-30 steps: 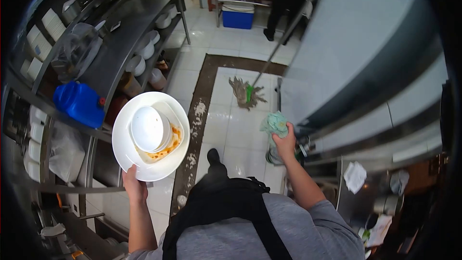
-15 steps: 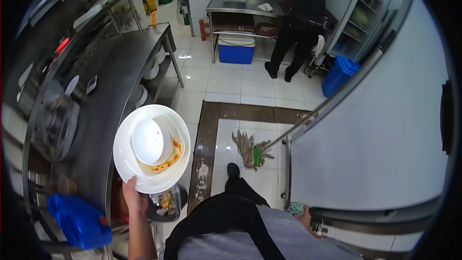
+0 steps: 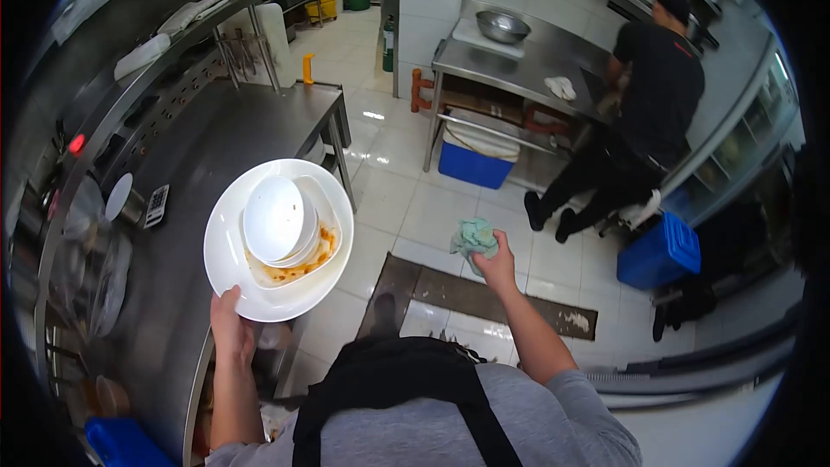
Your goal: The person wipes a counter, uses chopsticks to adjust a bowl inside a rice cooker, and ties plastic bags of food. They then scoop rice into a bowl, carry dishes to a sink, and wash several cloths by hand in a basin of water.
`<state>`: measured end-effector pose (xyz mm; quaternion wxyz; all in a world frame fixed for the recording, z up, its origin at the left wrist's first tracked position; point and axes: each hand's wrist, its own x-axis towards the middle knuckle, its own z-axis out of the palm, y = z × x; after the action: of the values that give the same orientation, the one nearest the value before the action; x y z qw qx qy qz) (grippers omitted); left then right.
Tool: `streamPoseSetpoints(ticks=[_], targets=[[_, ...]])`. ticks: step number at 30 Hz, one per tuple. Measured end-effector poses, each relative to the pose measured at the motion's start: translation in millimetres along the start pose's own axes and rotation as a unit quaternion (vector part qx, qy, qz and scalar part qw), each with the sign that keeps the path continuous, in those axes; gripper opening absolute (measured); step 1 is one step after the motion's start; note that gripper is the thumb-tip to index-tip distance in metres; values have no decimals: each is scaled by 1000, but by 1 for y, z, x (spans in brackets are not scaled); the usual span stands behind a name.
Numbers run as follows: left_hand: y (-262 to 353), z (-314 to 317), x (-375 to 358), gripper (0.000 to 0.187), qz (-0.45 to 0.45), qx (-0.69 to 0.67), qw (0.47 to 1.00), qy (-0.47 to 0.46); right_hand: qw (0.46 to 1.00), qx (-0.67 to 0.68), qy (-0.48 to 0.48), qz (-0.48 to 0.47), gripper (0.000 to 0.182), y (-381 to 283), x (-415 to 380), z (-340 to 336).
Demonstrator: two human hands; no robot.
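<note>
My left hand (image 3: 232,324) grips the near rim of a large white plate (image 3: 229,272), thumb on top. On that plate lies a smaller white dish (image 3: 340,216) smeared with orange-brown sauce, and a stack of small white bowls (image 3: 277,219) stands in it. The plate is held over the edge of the steel counter at the left. My right hand (image 3: 494,259) is out in front over the floor, closed on a crumpled pale green cloth (image 3: 474,240).
Long steel counter (image 3: 190,173) at left, with a calculator (image 3: 156,206) and a blue container (image 3: 130,443). Ahead, a steel table (image 3: 553,56) with a metal bowl (image 3: 503,26), and a blue cooler (image 3: 475,160) below. A person (image 3: 653,86) stands there, near a blue bin (image 3: 659,251).
My right hand has risen forward with the cloth from low at the right. The view has shifted ahead; the mop has left view. My left hand still holds the plate.
</note>
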<state>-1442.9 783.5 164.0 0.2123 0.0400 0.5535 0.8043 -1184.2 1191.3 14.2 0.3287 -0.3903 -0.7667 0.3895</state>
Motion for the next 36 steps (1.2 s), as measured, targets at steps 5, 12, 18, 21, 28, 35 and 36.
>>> streamPoseSetpoints(ticks=[5,12,18,21,28,35,36], targets=[[-3,84,174,45,5,-15,999,-28,992,-115,14,39,58,95,91,40],[-11,236,389,46,-12,-10,999,-51,933,-6,94,349,64,326,-5,-10],[-27,343,569,45,0,14,998,-62,938,-121,173,275,58,194,254,38],[-30,399,656,44,11,3,999,-46,983,-78,116,119,64,191,447,77],[-16,493,838,36,53,-24,998,24,970,-170,24,-173,60,75,912,197],[-14,524,1039,39,26,22,992,121,894,-310,-308,103,75,90,1106,279],[-13,526,1067,39,22,24,992,119,888,-273,-342,142,77,77,1109,277]])
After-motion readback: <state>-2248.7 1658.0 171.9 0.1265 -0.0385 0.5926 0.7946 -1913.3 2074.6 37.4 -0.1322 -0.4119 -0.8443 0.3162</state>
